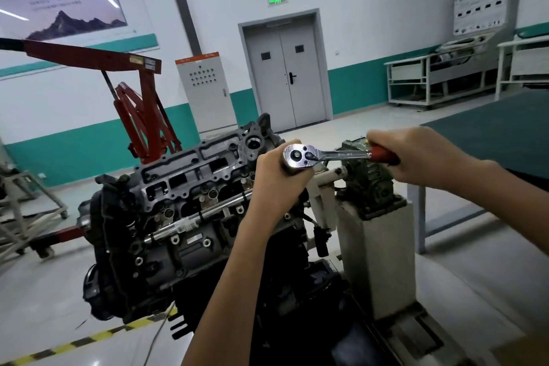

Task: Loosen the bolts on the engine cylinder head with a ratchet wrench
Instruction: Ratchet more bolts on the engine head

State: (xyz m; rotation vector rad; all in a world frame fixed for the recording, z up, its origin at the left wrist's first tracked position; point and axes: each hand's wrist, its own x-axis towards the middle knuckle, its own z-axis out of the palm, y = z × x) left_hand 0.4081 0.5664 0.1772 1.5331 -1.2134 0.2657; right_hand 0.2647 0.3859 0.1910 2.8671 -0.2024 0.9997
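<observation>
Bare forearms (237, 261), left hand (280, 172), right hand (416, 157)

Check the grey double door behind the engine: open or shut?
Shut. Both leaves of the double door sit flush in the frame, with no gap showing between them.

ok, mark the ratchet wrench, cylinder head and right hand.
ratchet wrench (298, 154): head view, on its round chrome head.
cylinder head (190, 169): head view, on its top face.
right hand (411, 155): head view, back of the hand.

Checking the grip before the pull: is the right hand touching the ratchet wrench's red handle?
Touching. The head view shows the right hand with its fingers curled round the red handle of the ratchet wrench.
</observation>
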